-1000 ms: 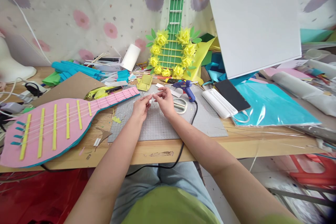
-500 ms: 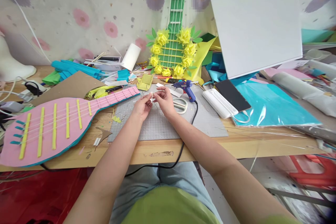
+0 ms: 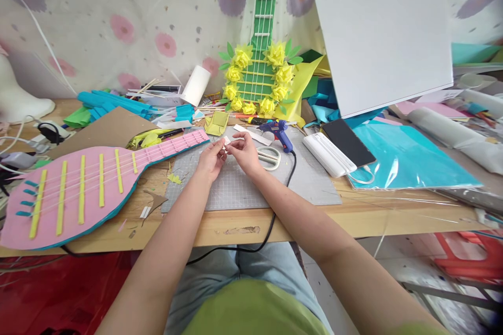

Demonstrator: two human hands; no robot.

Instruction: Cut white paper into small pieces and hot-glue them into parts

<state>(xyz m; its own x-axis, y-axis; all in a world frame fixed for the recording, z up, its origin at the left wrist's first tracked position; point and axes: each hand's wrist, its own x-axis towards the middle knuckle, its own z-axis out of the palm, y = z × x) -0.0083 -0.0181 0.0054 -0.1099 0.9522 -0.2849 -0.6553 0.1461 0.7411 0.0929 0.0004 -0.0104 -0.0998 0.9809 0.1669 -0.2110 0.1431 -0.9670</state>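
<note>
The small white piece [image 3: 227, 140] is held up at the middle of the scene. Largest around it is the wooden desk [image 3: 298, 222]; on its left lies a pink instrument [image 3: 91, 188], and at the far middle stands a green instrument [image 3: 257, 76] ringed with yellow flowers. A grey cutting mat [image 3: 231, 193] covers the desk's middle, bearing a blue glue gun [image 3: 280, 133] on the far right, white-handled scissors [image 3: 278, 161] just right of the fingers and a white strip [image 3: 257, 136] just beyond. The left hand [image 3: 212, 159] pinches the piece between thumb and forefinger. The right hand [image 3: 245, 154] has its fingertips drawn together at the piece's near edge; whether they grip it or only touch cannot be told. What has just changed is the piece's angle: its flat pale face now shows above the left fingertips, which suggests it is being turned or adjusted. Against the frame just earlier, the right fingertips sit slightly nearer, while instruments, glue gun and scissors lie as they did.
</note>
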